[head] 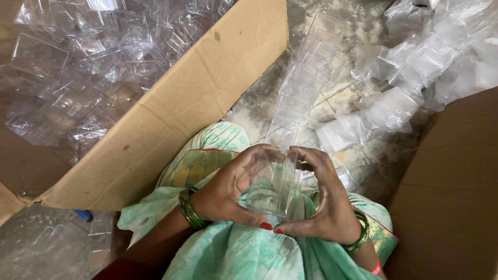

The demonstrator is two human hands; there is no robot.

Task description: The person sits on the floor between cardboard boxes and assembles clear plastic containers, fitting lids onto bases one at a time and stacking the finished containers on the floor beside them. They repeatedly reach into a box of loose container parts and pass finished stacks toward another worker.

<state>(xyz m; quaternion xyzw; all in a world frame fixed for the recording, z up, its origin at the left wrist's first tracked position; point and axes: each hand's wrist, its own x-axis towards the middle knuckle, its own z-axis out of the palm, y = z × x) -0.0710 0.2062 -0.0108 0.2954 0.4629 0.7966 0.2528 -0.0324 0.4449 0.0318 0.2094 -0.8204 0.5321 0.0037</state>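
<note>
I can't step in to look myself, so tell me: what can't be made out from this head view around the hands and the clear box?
- Clear box: its near lower edge is covered by the thumbs of the left hand and right hand.
- Stack of clear pieces: see-through, so the count is unreadable.
- Cardboard box: cut off by the top and left edges.
- Blue thing: mostly hidden under that box.

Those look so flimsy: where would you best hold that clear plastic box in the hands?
Probably by its two opposite side walls, coming from left and right, as the left hand and right hand do: the clear box is thin-walled, open-ended and upright.
</note>
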